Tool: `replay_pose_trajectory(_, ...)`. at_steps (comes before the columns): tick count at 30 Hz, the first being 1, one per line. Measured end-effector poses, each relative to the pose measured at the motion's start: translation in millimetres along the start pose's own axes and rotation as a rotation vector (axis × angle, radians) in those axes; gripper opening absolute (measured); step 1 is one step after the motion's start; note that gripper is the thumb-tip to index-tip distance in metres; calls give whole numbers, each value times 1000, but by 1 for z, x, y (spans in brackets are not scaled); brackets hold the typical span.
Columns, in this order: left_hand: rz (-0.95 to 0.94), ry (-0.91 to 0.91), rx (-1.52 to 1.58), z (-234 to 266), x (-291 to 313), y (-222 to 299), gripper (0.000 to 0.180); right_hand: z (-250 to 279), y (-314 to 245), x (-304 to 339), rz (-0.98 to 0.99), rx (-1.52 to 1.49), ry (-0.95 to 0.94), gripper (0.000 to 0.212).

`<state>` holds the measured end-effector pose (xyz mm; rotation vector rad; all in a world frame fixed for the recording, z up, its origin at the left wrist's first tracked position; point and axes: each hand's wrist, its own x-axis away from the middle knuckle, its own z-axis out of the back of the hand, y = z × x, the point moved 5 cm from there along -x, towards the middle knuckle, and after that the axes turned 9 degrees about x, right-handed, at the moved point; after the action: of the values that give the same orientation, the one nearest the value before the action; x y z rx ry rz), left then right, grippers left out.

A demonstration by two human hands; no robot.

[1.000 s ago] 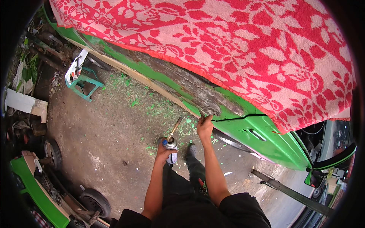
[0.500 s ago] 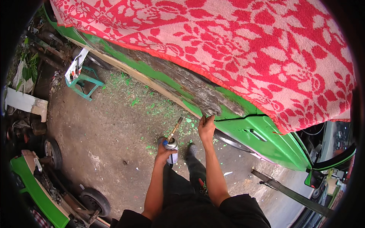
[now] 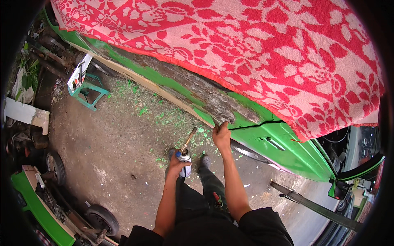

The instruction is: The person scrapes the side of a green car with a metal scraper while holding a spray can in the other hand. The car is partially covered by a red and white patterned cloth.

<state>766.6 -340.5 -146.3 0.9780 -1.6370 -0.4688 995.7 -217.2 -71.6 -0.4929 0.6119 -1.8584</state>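
Observation:
My left hand (image 3: pixel 176 166) is wrapped round a gas torch (image 3: pixel 185 157), a silver-topped canister with a blue collar and a brass nozzle tilted up to the right. No flame can be made out. My right hand (image 3: pixel 222 137) is closed at the lower edge of the stripped patch on a green car body (image 3: pixel 283 147). A small dark piece shows at its fingertips, too hidden to name. Around the hand the panel (image 3: pixel 193 86) is bare and grey-brown, bordered by green paint. A red and pink floral blanket (image 3: pixel 262 53) covers the car above it.
Green paint flakes (image 3: pixel 141 110) litter the concrete below the car. A teal stool (image 3: pixel 92 96) with tools on a white board stands at the far left. Car parts with wheels (image 3: pixel 102 219) lie at the lower left, and a long beam (image 3: pixel 316 207) is at the right.
The view has shifted slightly. My right hand has turned a little at the panel's edge. The left hand keeps its grip on the torch.

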Motion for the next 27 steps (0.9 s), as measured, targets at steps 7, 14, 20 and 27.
replay_pose_trajectory(7, -4, -31, 19, -9, -2, 9, 63, -11, 1, -15, 14, -24, 45, 22)
replay_pose_trajectory(14, -10, 19, 40, -10, 4, 26, 65, -17, -9, -4, 11, -52, 95, 22)
replay_pose_trajectory(20, 3, 55, 11, -1, 0, 28, 65, -20, -17, -10, -41, -77, 16, 23)
replay_pose_trajectory(27, 82, 44, -46, -4, 11, 32, 74, -41, -12, -13, 2, -38, 67, 23)
